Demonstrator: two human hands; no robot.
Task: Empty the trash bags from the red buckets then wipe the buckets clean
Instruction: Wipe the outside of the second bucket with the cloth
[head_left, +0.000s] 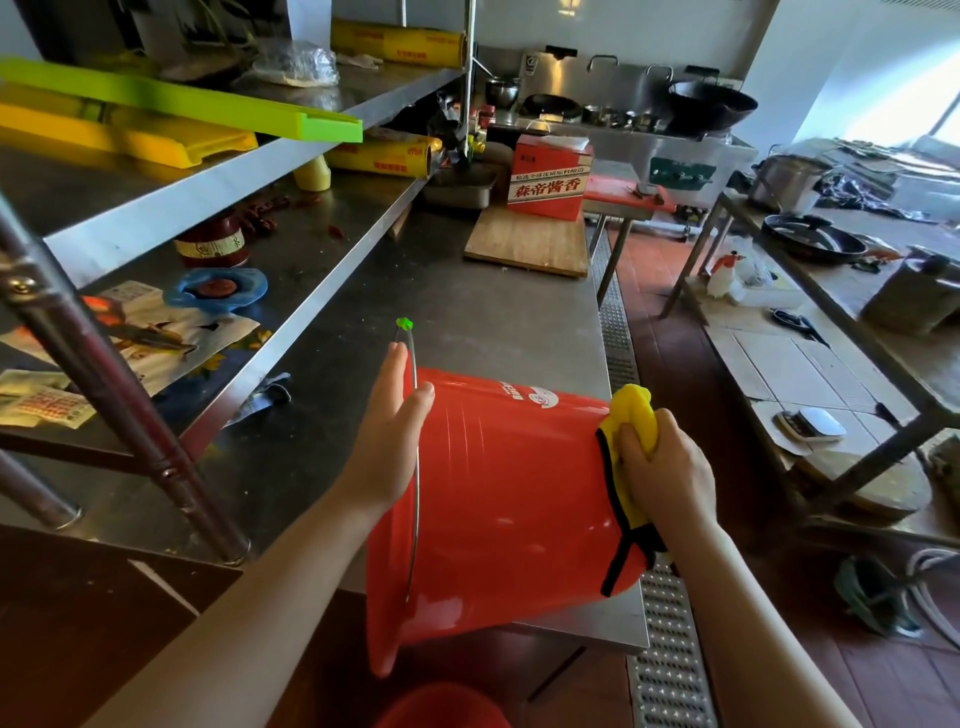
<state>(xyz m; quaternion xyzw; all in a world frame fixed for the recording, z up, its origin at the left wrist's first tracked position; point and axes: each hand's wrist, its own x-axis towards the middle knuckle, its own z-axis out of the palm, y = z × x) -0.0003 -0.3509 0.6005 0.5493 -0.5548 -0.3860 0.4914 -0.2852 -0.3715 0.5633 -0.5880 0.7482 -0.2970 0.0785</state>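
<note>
A red bucket (498, 499) lies on its side on the steel counter (467, 312), its base pointing right and its rim toward me at the lower left. My left hand (392, 431) rests flat with straight fingers on the bucket's upper left side, over the wire handle (415, 493). My right hand (665, 467) grips a bunched yellow cloth with black edging (631, 415) and presses it against the bucket's base. The top of a second red bucket (441, 709) shows at the bottom edge, below the counter.
A two-tier steel shelf (234, 171) with cutting boards, cling-film rolls and jars runs along the left. A wooden board (524, 241) and a red carton (550, 176) sit further along the counter. A floor drain grate (670, 649) and a steel rack (831, 322) lie to the right.
</note>
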